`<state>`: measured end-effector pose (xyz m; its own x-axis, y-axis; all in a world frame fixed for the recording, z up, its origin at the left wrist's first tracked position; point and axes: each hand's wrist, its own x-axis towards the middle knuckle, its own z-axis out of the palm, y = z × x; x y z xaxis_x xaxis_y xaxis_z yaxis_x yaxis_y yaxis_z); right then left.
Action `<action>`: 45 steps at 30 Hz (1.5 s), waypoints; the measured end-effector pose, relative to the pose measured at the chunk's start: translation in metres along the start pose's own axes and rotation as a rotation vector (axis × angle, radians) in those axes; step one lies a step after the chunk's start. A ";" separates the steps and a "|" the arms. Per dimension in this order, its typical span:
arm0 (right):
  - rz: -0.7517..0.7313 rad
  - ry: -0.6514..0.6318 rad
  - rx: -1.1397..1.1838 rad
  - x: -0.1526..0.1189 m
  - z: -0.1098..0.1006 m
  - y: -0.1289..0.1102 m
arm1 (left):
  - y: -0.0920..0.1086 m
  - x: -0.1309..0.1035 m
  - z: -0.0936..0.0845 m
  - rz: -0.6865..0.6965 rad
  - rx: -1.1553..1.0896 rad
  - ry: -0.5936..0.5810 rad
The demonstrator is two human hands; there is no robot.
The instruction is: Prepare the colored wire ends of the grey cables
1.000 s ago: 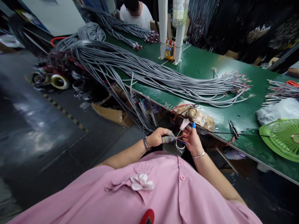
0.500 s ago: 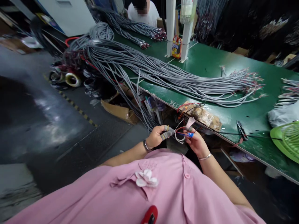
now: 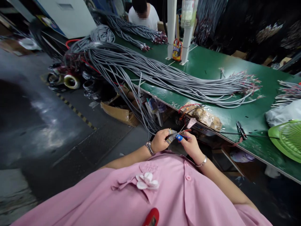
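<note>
Close in front of the pink shirt, my left hand is closed, grey covers on its fingers, pinching the base of a few thin wires. My right hand meets it from the right, its thumb in a blue cover pressed on the same wires. Red and dark wire ends stick out past the right fingers, and one pale wire points up. Fingers hide the spot where the wires join. A pink tag-like strip shows just above the right hand.
A long bundle of grey cables lies across the green table. Along its near edge are a taped block and cutting pliers. A green basket stands at right. A person sits across the table.
My right hand has moved left and its blue-covered thumb now presses beside my left fingertips. The wires, spread in a loop before, are gathered between the hands.
</note>
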<state>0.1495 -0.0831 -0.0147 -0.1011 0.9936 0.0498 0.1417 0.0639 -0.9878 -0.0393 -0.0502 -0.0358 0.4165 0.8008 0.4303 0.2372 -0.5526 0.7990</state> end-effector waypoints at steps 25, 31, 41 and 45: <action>0.301 0.149 0.246 -0.003 -0.078 0.035 | 0.025 0.054 -0.039 0.260 0.028 -0.332; 0.427 0.022 0.545 0.033 -0.058 0.012 | 0.022 0.059 -0.014 0.330 0.312 -0.116; 0.293 0.214 0.626 0.044 -0.042 0.021 | 0.011 0.064 0.003 0.162 0.222 -0.128; 0.330 0.165 0.709 0.049 -0.043 0.015 | 0.006 0.065 0.008 0.160 0.228 -0.131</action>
<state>0.1895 -0.0293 -0.0210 -0.0083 0.9554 -0.2953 -0.5262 -0.2553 -0.8111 -0.0039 -0.0038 -0.0063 0.5703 0.6710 0.4738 0.3442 -0.7189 0.6039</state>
